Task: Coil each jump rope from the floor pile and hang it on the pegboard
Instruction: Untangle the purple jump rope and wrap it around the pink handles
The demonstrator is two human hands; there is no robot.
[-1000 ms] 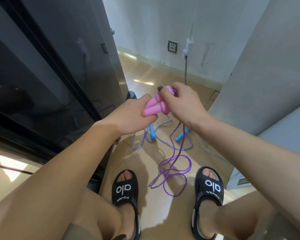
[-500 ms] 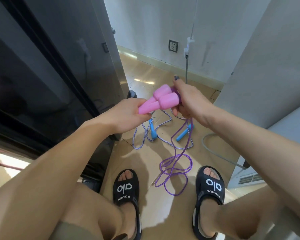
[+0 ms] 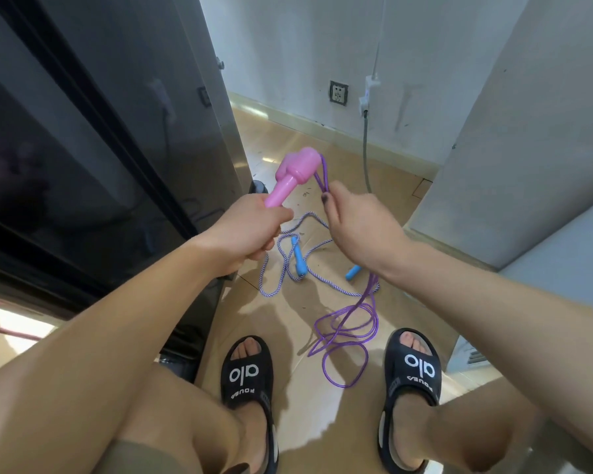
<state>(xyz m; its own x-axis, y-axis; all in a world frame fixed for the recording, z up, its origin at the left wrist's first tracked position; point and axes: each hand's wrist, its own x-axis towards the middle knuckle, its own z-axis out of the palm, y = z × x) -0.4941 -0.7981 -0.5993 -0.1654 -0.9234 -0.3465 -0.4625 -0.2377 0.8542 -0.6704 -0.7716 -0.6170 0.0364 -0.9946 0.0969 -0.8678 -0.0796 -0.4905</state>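
My left hand (image 3: pixel 245 230) grips the two pink handles (image 3: pixel 293 174) of a jump rope, their thick ends pointing up and away. The purple rope (image 3: pixel 348 333) leaves the handle tops, passes through my right hand (image 3: pixel 360 227), which pinches it just below the handles, and drops to a loose tangle on the floor between my feet. A second jump rope (image 3: pixel 281 265), striped blue-white with two blue handles (image 3: pixel 299 256), lies spread on the floor beyond my hands. No pegboard is in view.
A tall dark glossy cabinet (image 3: pixel 100 148) stands close on the left. A grey wall (image 3: pixel 514 148) closes the right side. Ahead, a white wall carries a socket (image 3: pixel 338 93) and a hanging grey cable (image 3: pixel 366 145). My feet in black sandals (image 3: pixel 249 374) stand on tan floor.
My right hand let go of the pink handles and slid onto the purple rope just below them. The left hand tilted the handles upward and keeps them alone.
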